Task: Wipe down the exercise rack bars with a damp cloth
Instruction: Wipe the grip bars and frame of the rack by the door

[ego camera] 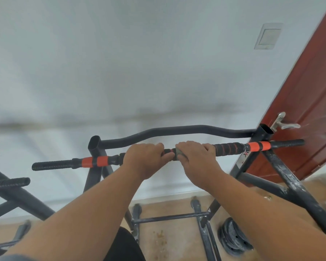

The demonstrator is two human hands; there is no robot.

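Observation:
A black pull-up bar [228, 147] with orange bands and ribbed foam grips runs across the top of the exercise rack. My left hand [145, 160] grips the bar near its middle. Right beside it, my right hand [196, 159] holds a small grey cloth [178, 154] wrapped against the bar, and only a bit of the cloth shows under the fingers. Behind the grip bar, a curved black bar [177, 129] joins the two uprights.
A red-brown door [309, 102] with a metal handle [282, 123] stands close on the right. Black rack legs and cross bars [169, 216] stand on the tan floor below. Weight plates [233, 240] lie at lower right. More black bars [9, 183] reach in from the left.

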